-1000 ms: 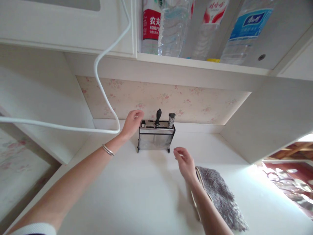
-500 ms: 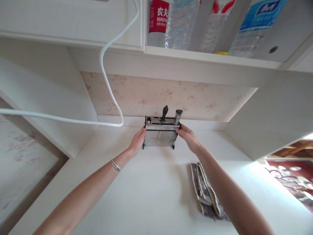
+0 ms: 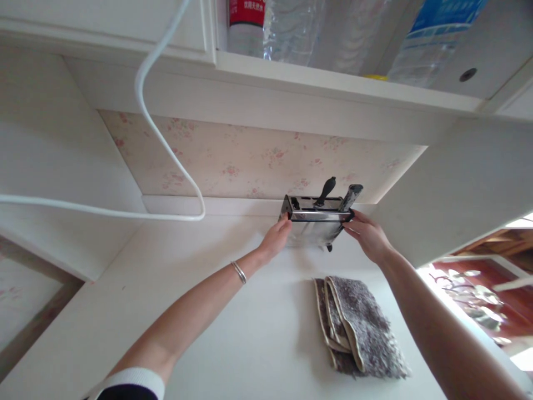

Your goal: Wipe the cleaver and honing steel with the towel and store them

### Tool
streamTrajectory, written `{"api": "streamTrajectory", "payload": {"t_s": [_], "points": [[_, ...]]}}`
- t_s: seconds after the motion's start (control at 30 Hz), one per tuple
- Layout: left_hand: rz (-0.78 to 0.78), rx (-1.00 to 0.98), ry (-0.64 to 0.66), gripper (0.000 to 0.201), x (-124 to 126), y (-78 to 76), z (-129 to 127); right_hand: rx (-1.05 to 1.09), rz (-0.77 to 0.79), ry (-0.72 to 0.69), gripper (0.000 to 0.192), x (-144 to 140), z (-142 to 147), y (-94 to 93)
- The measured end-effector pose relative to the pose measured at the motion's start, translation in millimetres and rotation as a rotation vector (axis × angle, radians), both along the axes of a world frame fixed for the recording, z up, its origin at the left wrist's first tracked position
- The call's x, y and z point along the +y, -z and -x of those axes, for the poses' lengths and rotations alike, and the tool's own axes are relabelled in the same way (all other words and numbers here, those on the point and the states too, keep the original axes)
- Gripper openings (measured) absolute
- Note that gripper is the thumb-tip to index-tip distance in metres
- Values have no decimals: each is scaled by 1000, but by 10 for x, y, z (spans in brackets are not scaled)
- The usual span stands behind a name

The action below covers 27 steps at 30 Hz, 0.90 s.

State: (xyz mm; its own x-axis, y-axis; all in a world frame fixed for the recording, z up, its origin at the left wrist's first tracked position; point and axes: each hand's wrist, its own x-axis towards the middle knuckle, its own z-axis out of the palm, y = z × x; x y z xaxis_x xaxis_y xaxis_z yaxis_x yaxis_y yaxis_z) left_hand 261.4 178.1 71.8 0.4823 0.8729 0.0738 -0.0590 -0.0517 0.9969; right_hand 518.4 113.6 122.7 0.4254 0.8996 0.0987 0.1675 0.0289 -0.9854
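One metal knife rack (image 3: 315,222) with two handles in it is gripped at its ends by the left hand (image 3: 275,240) and right hand (image 3: 368,238); one folded cloth (image 3: 356,325) lies on the table (image 3: 233,333).

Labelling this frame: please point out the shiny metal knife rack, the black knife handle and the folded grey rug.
Shiny metal knife rack (image 3: 313,232), head view, front panel.
Black knife handle (image 3: 327,189), head view, mid-grip.
Folded grey rug (image 3: 366,325), head view, top fold.

tilted steel knife rack (image 3: 313,225) holding two handles, against wall

Knife rack (image 3: 315,222): shiny metal, centre right. Folded cloth (image 3: 358,325): shaggy grey, lower right. Countertop (image 3: 233,344): smooth matt white.
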Motion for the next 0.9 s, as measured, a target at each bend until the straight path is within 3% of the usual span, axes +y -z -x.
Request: {"api": "streamTrajectory", "payload": {"t_s": [0.27, 0.53, 0.6, 0.7, 0.8, 0.83, 0.9], "points": [[17, -64, 12, 57, -102, 118, -453, 42, 51, 101, 43, 50, -471, 68], [78, -65, 61, 54, -100, 60, -434, 7, 72, -9, 48, -14, -580, 187], [103, -46, 64, 49, -101, 81, -321, -59, 106, 44, 55, -43, -568, 194], [135, -21, 56, 33, -193, 164, -2, -192, 105, 297, 60, -149, -458, 232], [138, -8, 24, 16, -390, 287, 481, -181, -133, 524, 47, -370, -131, 367], [139, -10, 2, 13, -467, 336, 659, -128, -221, 555, 42, -461, 36, 439], [149, -12, -49, 12, -616, 448, 1009, 1, -266, 461, 39, -637, 443, 620]]}}
